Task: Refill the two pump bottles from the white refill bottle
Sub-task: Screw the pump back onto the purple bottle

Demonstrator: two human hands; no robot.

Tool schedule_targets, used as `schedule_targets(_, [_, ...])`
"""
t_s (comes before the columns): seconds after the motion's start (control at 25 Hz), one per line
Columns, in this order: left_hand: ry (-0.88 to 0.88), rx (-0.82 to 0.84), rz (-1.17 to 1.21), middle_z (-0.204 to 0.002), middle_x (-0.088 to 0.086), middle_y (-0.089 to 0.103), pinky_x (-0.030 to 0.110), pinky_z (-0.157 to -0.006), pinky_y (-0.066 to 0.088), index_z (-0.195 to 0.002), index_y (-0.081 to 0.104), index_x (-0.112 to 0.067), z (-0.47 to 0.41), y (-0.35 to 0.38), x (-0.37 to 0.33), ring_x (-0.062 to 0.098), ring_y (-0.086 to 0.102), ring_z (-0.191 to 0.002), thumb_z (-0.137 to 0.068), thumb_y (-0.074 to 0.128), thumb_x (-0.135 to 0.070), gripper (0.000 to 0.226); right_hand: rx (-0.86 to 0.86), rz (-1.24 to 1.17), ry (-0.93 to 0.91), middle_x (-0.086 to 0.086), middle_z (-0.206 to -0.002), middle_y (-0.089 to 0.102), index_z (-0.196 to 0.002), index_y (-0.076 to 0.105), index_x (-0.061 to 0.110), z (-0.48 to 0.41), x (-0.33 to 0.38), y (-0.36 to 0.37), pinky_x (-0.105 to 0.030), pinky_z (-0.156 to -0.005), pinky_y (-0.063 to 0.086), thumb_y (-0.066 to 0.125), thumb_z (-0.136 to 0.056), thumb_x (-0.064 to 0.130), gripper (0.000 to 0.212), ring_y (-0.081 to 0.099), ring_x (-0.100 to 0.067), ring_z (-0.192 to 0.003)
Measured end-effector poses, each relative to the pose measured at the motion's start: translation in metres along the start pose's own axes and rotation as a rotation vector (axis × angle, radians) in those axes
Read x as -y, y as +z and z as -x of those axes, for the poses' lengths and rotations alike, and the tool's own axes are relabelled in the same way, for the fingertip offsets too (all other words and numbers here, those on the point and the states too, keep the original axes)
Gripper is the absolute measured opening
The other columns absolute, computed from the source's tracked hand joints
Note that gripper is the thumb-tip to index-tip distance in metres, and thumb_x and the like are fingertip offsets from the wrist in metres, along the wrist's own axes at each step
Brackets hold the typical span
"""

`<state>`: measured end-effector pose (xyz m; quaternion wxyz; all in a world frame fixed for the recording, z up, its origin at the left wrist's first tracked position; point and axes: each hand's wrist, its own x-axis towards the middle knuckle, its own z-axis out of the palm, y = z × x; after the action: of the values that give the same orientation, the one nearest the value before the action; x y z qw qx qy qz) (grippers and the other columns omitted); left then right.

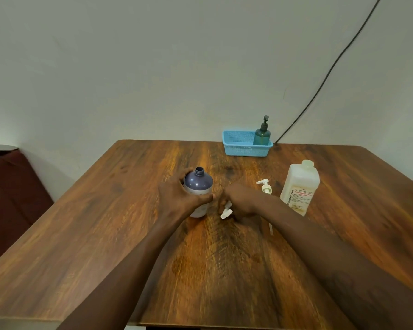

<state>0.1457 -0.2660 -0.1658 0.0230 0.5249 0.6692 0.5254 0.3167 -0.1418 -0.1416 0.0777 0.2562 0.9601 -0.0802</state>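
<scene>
Left hand (177,198) fingers (204,198) clamped round the purple pump bottle (198,183) mid-table, steadying it upright with its neck open for filling. Right hand (241,201) fingers curled on the white pump head (225,211), low beside the bottle, probably to park it. White refill bottle (299,186) stands uncapped toward the table's right edge, within reach.

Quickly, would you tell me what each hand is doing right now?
Left hand: grips the purple bottle.
Right hand: holds a white pump, blurred.
</scene>
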Motion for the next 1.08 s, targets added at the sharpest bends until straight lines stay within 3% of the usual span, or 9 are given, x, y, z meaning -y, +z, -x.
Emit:
schedule_targets(0.08, [-0.005, -0.001, 0.000, -0.110, -0.014, 0.067, 0.002, -0.076, 0.044, -0.126, 0.066, -0.025, 0.000, -0.001, 0.000, -0.002, 0.062, -0.093, -0.050, 0.087, -0.064, 0.088, -0.126, -0.026, -0.018, 0.003, -0.108, 0.070, -0.109, 0.077, 0.026, 0.000, -0.003, -0.002, -0.033, -0.081, 0.055, 0.075, -0.083, 0.012, 0.030, 0.064, -0.016, -0.096])
schedule_targets(0.2, [-0.001, -0.001, 0.025, -0.109, -0.014, 0.067, 0.000, -0.076, 0.043, -0.124, 0.066, -0.023, 0.000, -0.003, -0.001, -0.010, 0.060, -0.092, -0.051, 0.089, -0.061, 0.085, -0.544, -0.232, -0.063, 0.002, -0.089, 0.072, -0.100, 0.077, 0.019, 0.005, -0.004, -0.013, -0.040, -0.072, 0.056, 0.068, -0.086, 0.012, 0.018, 0.064, -0.015, -0.079])
schedule_targets(0.32, [0.002, 0.012, 0.002, -0.114, -0.012, 0.068, 0.002, -0.077, 0.044, -0.127, 0.066, -0.023, -0.001, 0.000, -0.001, -0.004, 0.061, -0.094, -0.055, 0.096, -0.049, 0.082, -0.938, -0.454, -0.032, 0.007, -0.096, 0.071, -0.114, 0.073, 0.016, 0.013, 0.002, -0.039, -0.025, -0.074, 0.059, 0.072, -0.091, 0.017, 0.023, 0.065, -0.004, -0.080])
schedule_targets(0.4, [-0.007, 0.017, -0.009, -0.116, -0.011, 0.068, 0.005, -0.079, 0.044, -0.128, 0.066, -0.024, -0.002, 0.004, -0.001, 0.002, 0.063, -0.098, -0.054, 0.096, -0.052, 0.084, -1.058, -0.596, -0.025, 0.010, -0.102, 0.070, -0.120, 0.070, 0.015, 0.019, 0.008, -0.059, -0.015, -0.078, 0.057, 0.074, -0.091, 0.022, 0.030, 0.067, 0.002, -0.087])
schedule_targets(0.56, [-0.014, 0.064, -0.032, -0.118, -0.009, 0.070, 0.021, -0.085, 0.053, -0.127, 0.066, -0.025, -0.003, 0.013, -0.005, 0.009, 0.064, -0.101, -0.050, 0.084, -0.070, 0.091, -1.146, -0.697, -0.083, 0.007, -0.101, 0.072, -0.120, 0.070, 0.012, 0.027, 0.017, -0.080, -0.017, -0.082, 0.057, 0.075, -0.091, 0.020, 0.030, 0.070, 0.000, -0.094])
schedule_targets(0.72, [-0.019, 0.068, -0.019, -0.114, -0.010, 0.067, 0.011, -0.078, 0.042, -0.125, 0.066, -0.024, -0.003, 0.014, -0.014, 0.009, 0.062, -0.100, -0.046, 0.075, -0.073, 0.094, -1.198, -0.728, -0.150, 0.007, -0.103, 0.071, -0.122, 0.069, 0.011, 0.033, 0.022, -0.095, -0.014, -0.081, 0.056, 0.074, -0.092, 0.019, 0.031, 0.070, 0.002, -0.095])
schedule_targets(0.92, [-0.029, 0.062, -0.053, -0.117, -0.008, 0.068, 0.007, -0.076, 0.036, -0.127, 0.066, -0.025, -0.005, 0.017, -0.016, 0.009, 0.061, -0.101, -0.055, 0.096, -0.050, 0.082, -1.181, -0.785, -0.189, 0.001, -0.105, 0.071, -0.123, 0.068, 0.008, 0.036, 0.031, -0.097, -0.012, -0.076, 0.055, 0.073, -0.093, 0.015, 0.032, 0.070, 0.002, -0.096])
schedule_targets(1.08, [-0.029, 0.045, -0.024, -0.117, -0.010, 0.068, 0.009, -0.077, 0.039, -0.129, 0.066, -0.025, -0.004, 0.014, -0.023, 0.010, 0.063, -0.102, -0.051, 0.087, -0.065, 0.090, -1.076, -0.849, -0.205, -0.001, -0.104, 0.072, -0.123, 0.068, 0.006, 0.036, 0.031, -0.092, -0.014, -0.073, 0.057, 0.073, -0.092, 0.011, 0.031, 0.071, 0.001, -0.094])
